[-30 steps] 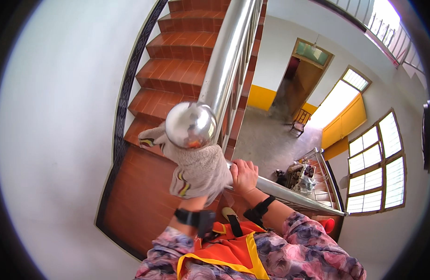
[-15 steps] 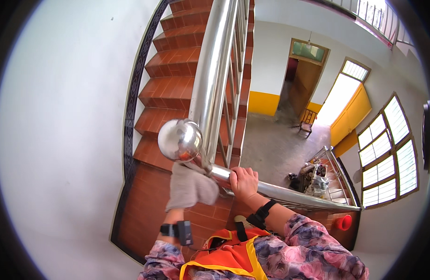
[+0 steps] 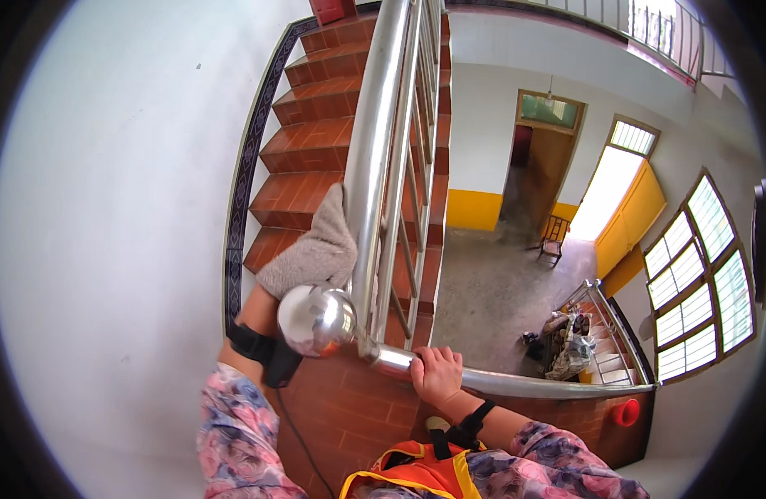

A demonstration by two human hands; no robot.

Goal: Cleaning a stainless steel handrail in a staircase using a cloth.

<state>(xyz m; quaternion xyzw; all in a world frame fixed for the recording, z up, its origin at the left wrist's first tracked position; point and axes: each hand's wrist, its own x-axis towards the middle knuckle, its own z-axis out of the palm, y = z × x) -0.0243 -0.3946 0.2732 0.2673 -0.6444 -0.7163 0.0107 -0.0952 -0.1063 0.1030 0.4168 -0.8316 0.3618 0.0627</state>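
A grey-beige cloth (image 3: pixel 312 254) covers my left hand (image 3: pixel 258 309), and its fingers are hidden beneath it. Cloth and hand lie against the left side of the thick steel handrail (image 3: pixel 381 108), just beyond the shiny steel ball (image 3: pixel 318 320) on the post. My left forearm passes to the left of the ball. Fingers curled over the top, my right hand (image 3: pixel 438 374) grips the lower, horizontal steel rail (image 3: pixel 516 382), a little right of the corner where the rails meet.
Red-brown tiled stairs (image 3: pixel 308 154) climb left of the handrail, beside a white wall (image 3: pixel 117 249). Past the railing, a lower floor holds a wooden chair (image 3: pixel 553 239) and a pile of things (image 3: pixel 566 341). A red bucket (image 3: pixel 625 412) stands at the right.
My left hand and the cloth have moved from below the ball, up past its left side to the handrail beyond. My right hand stays on the lower rail. The view has tilted slightly upward.
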